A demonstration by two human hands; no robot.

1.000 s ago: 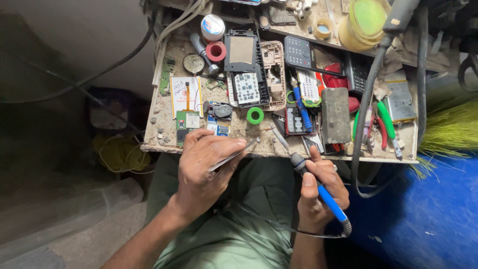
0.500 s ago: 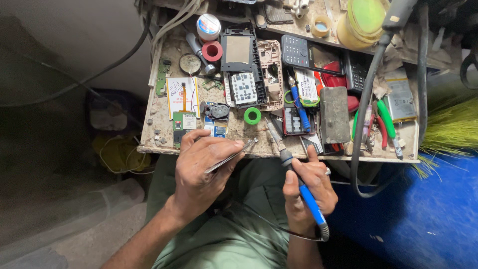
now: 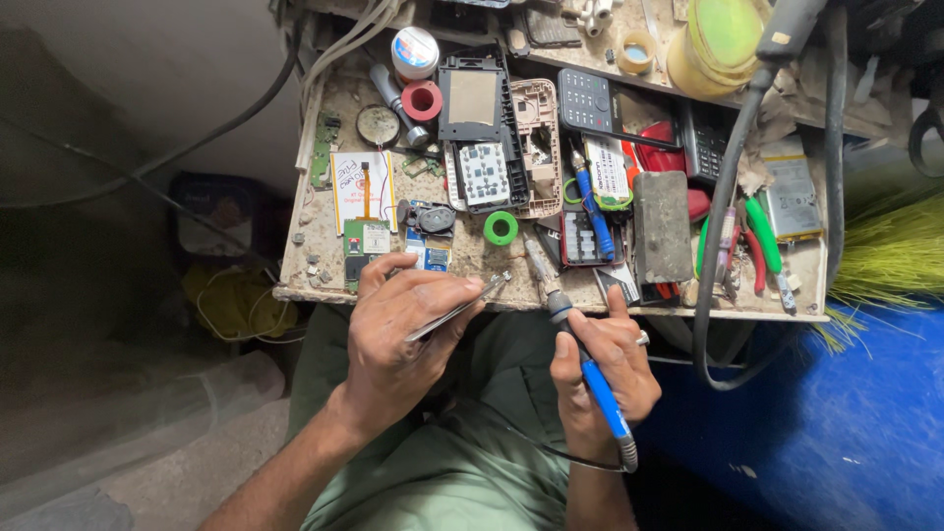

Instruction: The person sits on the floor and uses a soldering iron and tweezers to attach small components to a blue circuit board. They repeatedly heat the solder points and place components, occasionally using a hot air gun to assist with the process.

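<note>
Left hand [image 3: 398, 334] fingers hold tweezers [image 3: 457, 310]; right hand [image 3: 600, 379] fingers grip blue soldering iron [image 3: 580, 349]. Yellow-green lidded tub [image 3: 718, 39] at worktop [image 3: 462, 261] back, contents not visible.

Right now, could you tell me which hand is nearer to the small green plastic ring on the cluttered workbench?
Right. The right hand sits just below-right of the green ring, its soldering iron tip close; the left hand with tweezers lies lower-left.

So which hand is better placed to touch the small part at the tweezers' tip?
Probably right: the right hand holds the soldering iron, its tip close beside the tweezers tip. The left hand is occupied gripping the tweezers.
</note>
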